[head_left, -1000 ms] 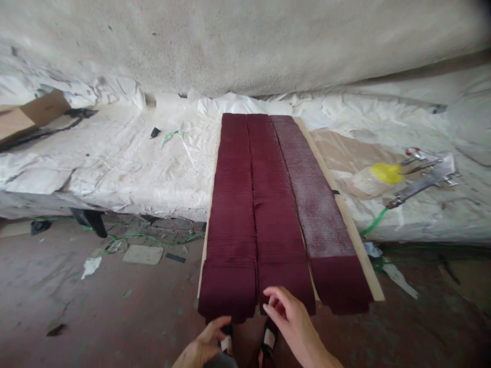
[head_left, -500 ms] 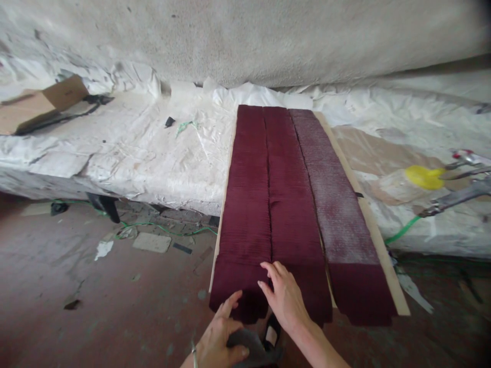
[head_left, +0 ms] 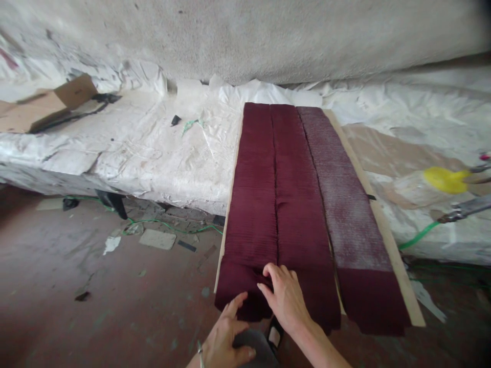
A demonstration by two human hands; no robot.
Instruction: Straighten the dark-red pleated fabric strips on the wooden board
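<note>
The near end of the left maroon strip (head_left: 251, 204) is reached by two bare hands, its ribbed length stretched out ahead of the fingers. By the right hand (head_left: 286, 294), the strip's inner edge is met with curled fingers, thumb and forefinger held slightly apart at a small ruck in the surface; whether any of it is pinched there cannot be told from this angle. The left hand (head_left: 226, 332) is held lower, at the strip's near end, its fingers extended close together and its thumb spread well away from them; a bracelet (head_left: 200, 352) is worn on the wrist behind.

Just to the right of the right hand's fingers, a middle maroon strip (head_left: 301, 220) is laid alongside, and beyond it a right maroon strip (head_left: 349, 204), dusted with white except at its near end. All three are supported by a pale board (head_left: 406, 291), past whose near edge they project. Farther right of the fingers, a yellow cup (head_left: 447, 180) and a green hose (head_left: 420, 236) are seen on a white-covered bench (head_left: 153, 163). Far ahead and left of the fingers, a cardboard box (head_left: 42, 110) is set down.
</note>
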